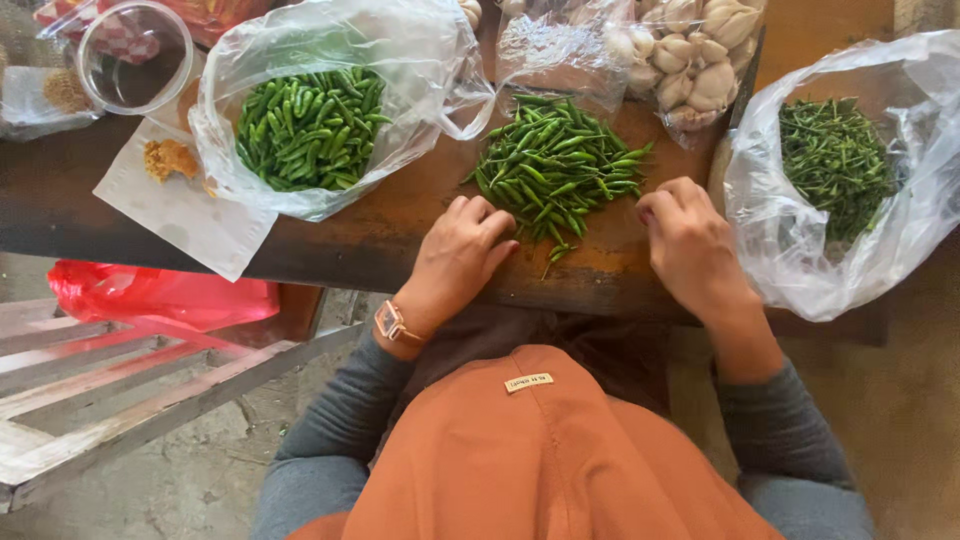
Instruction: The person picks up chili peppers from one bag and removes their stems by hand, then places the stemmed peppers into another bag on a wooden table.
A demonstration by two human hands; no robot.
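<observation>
A loose pile of green chillies [555, 165] lies on the brown wooden table [390, 235] in front of me. My left hand [462, 250] rests at the pile's near left edge, fingers curled down onto the wood beside a few stray chillies. My right hand [690, 245] sits at the pile's right edge, fingers bent, fingertips close to the chillies; whether it pinches one I cannot tell. A clear bag of green chillies [310, 125] lies open to the left. Another clear bag holding thin green stems [835, 165] sits to the right.
A clear bag of garlic cloves [690, 55] lies behind the pile. A clear round plastic container [135, 55] and a white paper sheet [180, 210] with yellowish crumbs are at far left. A red plastic bag [160, 295] and a wooden pallet [120, 390] lie below the table's edge.
</observation>
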